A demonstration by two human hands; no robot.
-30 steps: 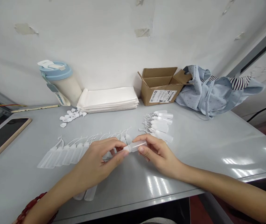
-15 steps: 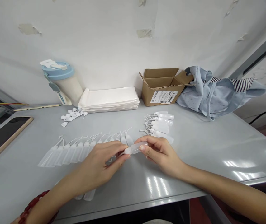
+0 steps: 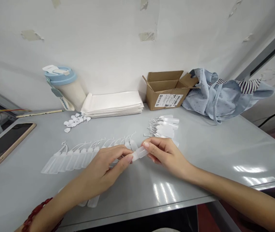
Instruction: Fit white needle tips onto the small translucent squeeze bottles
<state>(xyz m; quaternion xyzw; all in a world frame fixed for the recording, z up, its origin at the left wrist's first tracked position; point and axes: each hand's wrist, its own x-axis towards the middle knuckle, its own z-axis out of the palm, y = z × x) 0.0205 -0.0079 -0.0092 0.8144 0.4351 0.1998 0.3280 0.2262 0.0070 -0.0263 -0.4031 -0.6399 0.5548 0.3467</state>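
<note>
Between both hands, above the grey table, is a small translucent plastic bottle [image 3: 141, 152] with a white top. My left hand [image 3: 110, 164] pinches the white top end with thumb and fingers. At the other end, my right hand [image 3: 163, 153] grips the bottle's body. Behind my left hand lies a row of similar bottles [image 3: 73, 160], their thin white straps pointing away from me. Another cluster of bottles [image 3: 165, 130] lies beyond my right hand. Partly hidden under my left forearm, a few more bottles [image 3: 93, 201] lie near the front edge.
Small white caps [image 3: 73, 120] lie in a pile beside a stack of white envelopes [image 3: 113, 103]. Along the wall stand a blue-lidded tumbler [image 3: 71, 91], an open cardboard box [image 3: 166, 96] and a light-blue cloth bag [image 3: 205, 100]. A phone [image 3: 7, 143] lies at the left.
My right thumb and fingers have shifted slightly on the bottle's body. Both hands still hold the bottle in nearly the same place, and the view has moved a little.
</note>
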